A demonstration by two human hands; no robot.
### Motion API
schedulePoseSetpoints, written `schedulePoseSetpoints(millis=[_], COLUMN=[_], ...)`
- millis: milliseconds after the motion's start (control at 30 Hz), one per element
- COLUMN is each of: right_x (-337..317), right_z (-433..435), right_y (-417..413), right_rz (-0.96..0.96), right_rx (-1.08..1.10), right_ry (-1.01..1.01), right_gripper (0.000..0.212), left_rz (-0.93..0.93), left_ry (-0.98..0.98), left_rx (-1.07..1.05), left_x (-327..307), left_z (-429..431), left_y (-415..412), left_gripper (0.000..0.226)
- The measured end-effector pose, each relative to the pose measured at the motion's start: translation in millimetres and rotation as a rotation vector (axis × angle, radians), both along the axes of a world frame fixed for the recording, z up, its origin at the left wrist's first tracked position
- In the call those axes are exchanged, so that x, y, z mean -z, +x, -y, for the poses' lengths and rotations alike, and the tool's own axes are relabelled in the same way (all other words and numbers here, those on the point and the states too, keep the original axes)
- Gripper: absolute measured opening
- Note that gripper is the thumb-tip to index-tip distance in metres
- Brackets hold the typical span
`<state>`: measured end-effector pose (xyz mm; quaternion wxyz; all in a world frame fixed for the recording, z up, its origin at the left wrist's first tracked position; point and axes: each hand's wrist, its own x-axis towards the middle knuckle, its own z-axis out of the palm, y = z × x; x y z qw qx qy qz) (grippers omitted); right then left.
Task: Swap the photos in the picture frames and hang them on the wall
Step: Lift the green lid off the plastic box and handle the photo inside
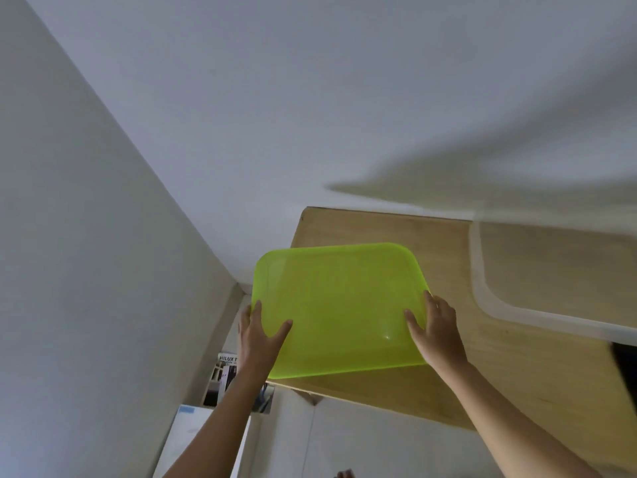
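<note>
Two hands press flat on opposite sides of a translucent green tub. My left hand is on its left edge and my right hand on its right. The fingers are straight, the thumbs spread over its face, and the hands are well apart. Behind the tub I see a wooden panel, overlapped at right by a frosted clear container. A white wall fills the left. Under the left forearm, magazines stand near a white box. Where the picture frames are, I cannot tell.
</note>
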<state>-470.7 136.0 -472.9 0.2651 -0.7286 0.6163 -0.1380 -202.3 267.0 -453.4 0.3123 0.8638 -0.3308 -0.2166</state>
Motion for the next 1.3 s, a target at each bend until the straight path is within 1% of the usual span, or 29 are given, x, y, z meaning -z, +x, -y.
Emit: schedulePoseSetpoints(millis=[133, 333, 400, 500, 567, 667, 767, 867, 967, 1000, 1067, 1133, 1167, 1233, 1300], right_x=[14.9, 22.8, 20.7, 11.6, -1.5, -31.8, -66.9, -92.4, -97.0, -95.4, -87.8, -75.1, -66.8, -51.8, -36.6], right_z=[-14.5, -22.0, -20.3, -19.9, -19.4, -14.3, -5.5, -0.7, -2.7, -6.8, -18.2, -30.8, -35.6, -41.8, -42.0], right_y=[-1.9, -1.4, 0.1, -0.2, -4.7, -23.0, -63.6, -130.2, -213.9, -243.1, -299.3, -348.0, -369.5, -405.1, -433.0], right_rz=[-0.063, -0.21, -0.233, -0.235, -0.197, -0.114, -0.025, -0.022, -0.025, -0.021, -0.009, 0.005, 0.007, 0.015, 0.043], right_rx=[0.015, -0.042, -0.04, -0.044, -0.039, -0.027, 0.035, 0.146, 0.282, 0.341, 0.466, 0.562, 0.594, 0.637, 0.656], right_ry=[0.062, 0.063, 0.093, 0.103, 0.08, -0.01, -0.094, -0.147, -0.138, -0.12, -0.069, 0.0, 0.036, 0.11, 0.171], right_gripper=[0.063, 0.063, 0.063, 0.065, 0.065, 0.062, 0.059, 0.057, 0.053, 0.051, 0.047, 0.045, 0.045, 0.046, 0.049], left_rz=[-0.032, -0.014, 0.03, 0.181, 0.207, 0.182, 0.13, 0.081, 0.027, 0.002, -0.02, 0.014, 0.037, 0.068, 0.1], left_ry=[0.059, 0.117, 0.147, 0.203, 0.131, -0.052, -0.227, -0.35, -0.455, -0.463, -0.395, -0.282, -0.238, -0.153, -0.071], left_rx=[0.073, 0.162, 0.168, 0.144, 0.135, 0.216, 0.381, 0.591, 0.818, 0.913, 1.144, 1.359, 1.431, 1.493, 1.484], left_x=[20.0, 42.2, 42.8, 33.0, 18.3, -9.9, -41.9, -65.6, -72.5, -71.1, -62.1, -44.2, -34.0, -16.2, 0.1], left_z=[-7.2, -10.8, -9.9, -3.8, 10.5, 49.4, 96.6, 136.2, 156.6, 157.7, 155.0, 152.6, 153.7, 158.9, 168.2], left_y=[3.3, 10.0, 10.6, 6.0, -3.1, -31.3, -85.0, -164.5, -257.4, -289.4, -351.4, -406.0, -429.9, -470.8, -502.3], left_gripper=[0.079, 0.077, 0.078, 0.079, 0.075, 0.064, 0.055, 0.047, 0.035, 0.03, 0.026, 0.028, 0.03, 0.035, 0.042])
